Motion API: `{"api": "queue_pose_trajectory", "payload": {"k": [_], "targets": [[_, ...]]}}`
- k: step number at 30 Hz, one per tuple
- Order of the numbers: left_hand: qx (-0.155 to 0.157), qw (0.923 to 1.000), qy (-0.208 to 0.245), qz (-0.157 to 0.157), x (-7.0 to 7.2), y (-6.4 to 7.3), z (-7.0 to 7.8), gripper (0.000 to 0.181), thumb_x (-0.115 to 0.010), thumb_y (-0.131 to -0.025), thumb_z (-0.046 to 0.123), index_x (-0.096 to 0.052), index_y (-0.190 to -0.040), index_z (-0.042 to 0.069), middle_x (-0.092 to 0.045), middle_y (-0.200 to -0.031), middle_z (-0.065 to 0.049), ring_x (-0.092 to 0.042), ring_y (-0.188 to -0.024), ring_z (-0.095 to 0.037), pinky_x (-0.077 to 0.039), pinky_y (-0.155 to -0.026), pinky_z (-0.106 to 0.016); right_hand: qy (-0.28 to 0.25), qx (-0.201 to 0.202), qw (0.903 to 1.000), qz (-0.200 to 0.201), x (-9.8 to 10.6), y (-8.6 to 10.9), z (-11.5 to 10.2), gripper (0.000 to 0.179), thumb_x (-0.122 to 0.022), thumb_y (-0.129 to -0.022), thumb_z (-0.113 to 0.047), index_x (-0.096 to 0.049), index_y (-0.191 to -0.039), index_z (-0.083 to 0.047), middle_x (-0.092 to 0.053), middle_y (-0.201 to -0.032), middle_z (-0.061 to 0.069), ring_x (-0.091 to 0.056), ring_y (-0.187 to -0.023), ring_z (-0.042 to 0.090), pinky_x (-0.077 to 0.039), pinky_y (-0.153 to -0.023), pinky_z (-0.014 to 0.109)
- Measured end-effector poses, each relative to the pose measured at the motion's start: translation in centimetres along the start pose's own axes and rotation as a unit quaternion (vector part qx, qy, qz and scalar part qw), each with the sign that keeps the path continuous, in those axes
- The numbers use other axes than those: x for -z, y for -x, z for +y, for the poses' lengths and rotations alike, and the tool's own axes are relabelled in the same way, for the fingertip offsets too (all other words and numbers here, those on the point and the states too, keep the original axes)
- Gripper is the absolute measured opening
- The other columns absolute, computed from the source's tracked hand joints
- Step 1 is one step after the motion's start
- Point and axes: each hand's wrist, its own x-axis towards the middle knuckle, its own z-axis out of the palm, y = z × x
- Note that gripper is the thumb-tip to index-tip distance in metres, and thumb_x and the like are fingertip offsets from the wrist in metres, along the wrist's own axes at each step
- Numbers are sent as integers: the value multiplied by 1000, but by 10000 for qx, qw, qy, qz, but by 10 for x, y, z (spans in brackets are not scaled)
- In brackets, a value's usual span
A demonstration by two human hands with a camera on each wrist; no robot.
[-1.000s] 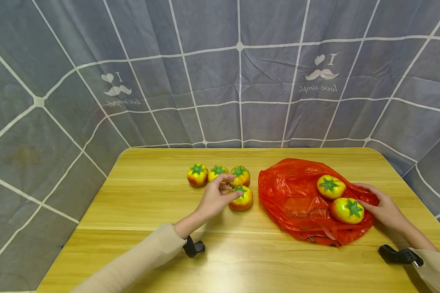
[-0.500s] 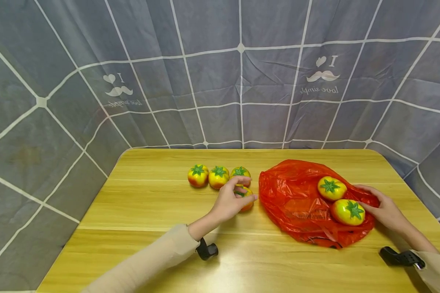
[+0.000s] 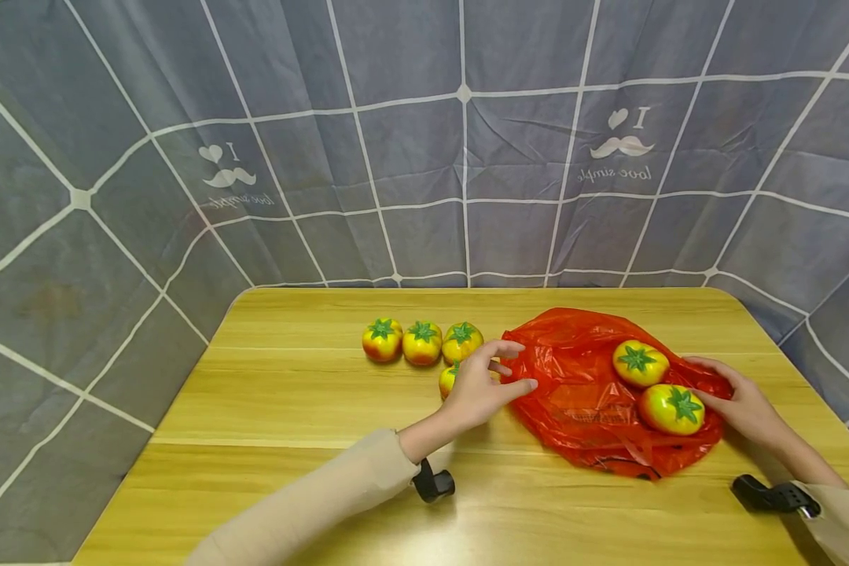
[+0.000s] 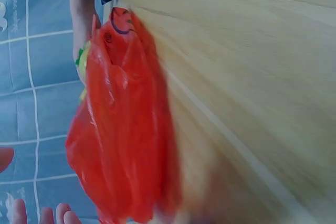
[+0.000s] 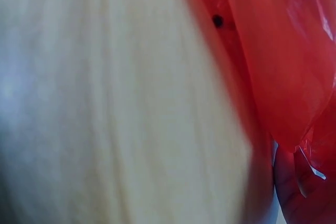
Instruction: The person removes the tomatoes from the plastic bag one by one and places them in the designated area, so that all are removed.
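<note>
In the head view, a red plastic bag lies crumpled on the table. Two yellow-red tomatoes with green star-shaped tops rest at its right part. My right hand holds the bag's right edge, its thumb beside the nearer tomato; the fingertips are partly hidden. My left hand reaches over the bag's left edge, fingers spread and holding nothing. In the left wrist view its fingertips show apart from the bag. Behind the left hand is a partly covered tomato.
Several tomatoes stand left of the bag, among them a left one, a middle one and a right one. They are on a wooden table. A grey checked curtain hangs around its back and sides.
My left hand has moved right, past the nearest tomato to the bag's left edge. My right hand, the bag and the tomatoes have stayed in place.
</note>
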Motion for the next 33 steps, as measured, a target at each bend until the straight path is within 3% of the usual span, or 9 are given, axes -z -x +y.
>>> {"api": "queue_pose_trajectory", "payload": {"k": [7, 21, 28, 33], "targets": [[-214, 9995, -209, -124, -14, -9, 16, 45, -76, -81, 21, -60, -122, 11, -64, -118, -3, -61, -96, -20, -48, -77, -17, -239, 33, 9997, -29, -1, 0, 0, 48, -60, -87, 8, -56, -130, -12, -49, -110, -41, -48, -94, -23, -39, -75, -2], [45, 9949, -705, -714, -45, -26, 35, 49, -78, -80, 26, -59, -124, 15, -61, -119, 0, -56, -89, -9, -43, -72, -13, -207, 11, 9998, -40, -1, 0, 0, 48, -60, -87, 7, -56, -130, -12, -48, -110, -41, -48, -95, -24, -39, -75, -2], [117, 9947, -682, -763, -61, -34, 38, 49, -79, -78, 25, -60, -122, 17, -61, -116, 4, -61, -92, -12, -44, -72, -12, -63, -24, 10000, -16, 0, 0, -1, 45, -62, -87, 6, -56, -128, -8, -47, -109, -42, -45, -96, -26, -38, -76, -3], [108, 9940, -720, -815, -70, -38, 40, 49, -79, -78, 25, -60, -123, 17, -61, -117, 3, -58, -83, -5, -43, -70, -12, 11, -41, 10000, -17, 0, 0, -1, 47, -62, -86, 6, -55, -131, -8, -46, -110, -42, -46, -94, -25, -39, -74, -2]]}}
